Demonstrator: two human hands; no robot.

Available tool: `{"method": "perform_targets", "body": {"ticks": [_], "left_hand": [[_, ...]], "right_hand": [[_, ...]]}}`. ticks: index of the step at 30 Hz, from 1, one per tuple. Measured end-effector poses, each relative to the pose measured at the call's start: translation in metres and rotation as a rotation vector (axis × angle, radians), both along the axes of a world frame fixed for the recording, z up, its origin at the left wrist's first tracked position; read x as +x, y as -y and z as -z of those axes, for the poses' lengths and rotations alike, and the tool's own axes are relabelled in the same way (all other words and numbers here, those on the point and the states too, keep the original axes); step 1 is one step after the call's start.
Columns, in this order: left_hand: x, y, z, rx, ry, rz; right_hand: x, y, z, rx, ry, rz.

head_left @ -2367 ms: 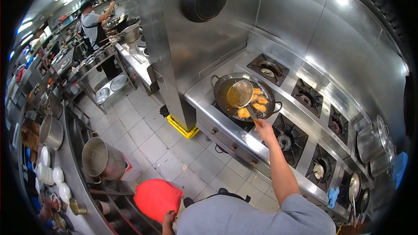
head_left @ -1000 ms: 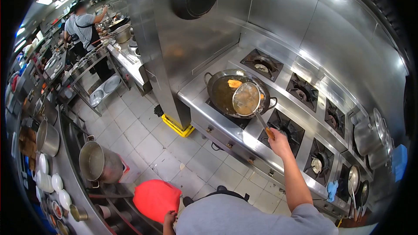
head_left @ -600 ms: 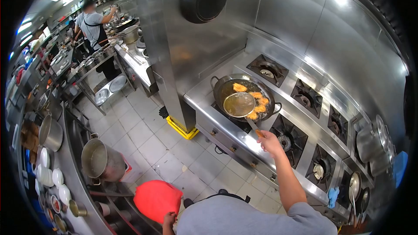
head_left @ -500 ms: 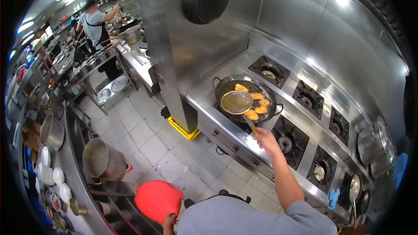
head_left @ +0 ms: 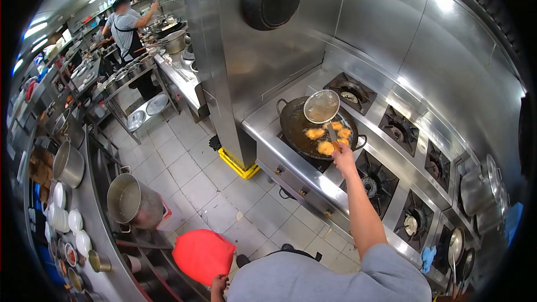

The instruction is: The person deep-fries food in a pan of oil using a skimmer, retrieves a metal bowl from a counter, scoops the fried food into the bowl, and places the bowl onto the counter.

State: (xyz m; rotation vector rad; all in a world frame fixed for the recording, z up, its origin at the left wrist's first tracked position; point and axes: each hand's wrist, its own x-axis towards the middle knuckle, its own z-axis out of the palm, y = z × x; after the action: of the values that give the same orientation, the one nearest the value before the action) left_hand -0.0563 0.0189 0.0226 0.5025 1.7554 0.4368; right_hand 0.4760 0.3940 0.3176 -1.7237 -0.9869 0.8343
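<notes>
My right hand is closed round the handle of a round mesh skimmer. The skimmer's head is over the far side of a large black wok, which has two loop handles and stands on the stove. Several golden fried pieces lie in dark oil on the wok's near and right side. Low in the view, my left hand is closed at the edge of a smooth red thing, perhaps a plastic basin. Its fingers are partly hidden.
Several burners line the steel stove. A tall pot stands at left beside a counter with white bowls. A steel pillar with a yellow base guard rises left of the stove. Another person works farther back.
The skimmer has moved from the wok's left near side towards its far side. My right hand has shifted forward with it. My left hand and the red thing stay nearly in place.
</notes>
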Motion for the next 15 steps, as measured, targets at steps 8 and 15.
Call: {"method": "perform_targets", "body": {"ticks": [8,15], "left_hand": [[-0.001,0.002,0.01,0.013,0.044,-0.021],[-0.003,-0.007,0.01,0.043,0.038,-0.017]], "right_hand": [[0.043,-0.025,0.048,0.047,0.505,-0.054],[0.007,-0.007,0.009,-0.129,0.156,-0.114]]}}
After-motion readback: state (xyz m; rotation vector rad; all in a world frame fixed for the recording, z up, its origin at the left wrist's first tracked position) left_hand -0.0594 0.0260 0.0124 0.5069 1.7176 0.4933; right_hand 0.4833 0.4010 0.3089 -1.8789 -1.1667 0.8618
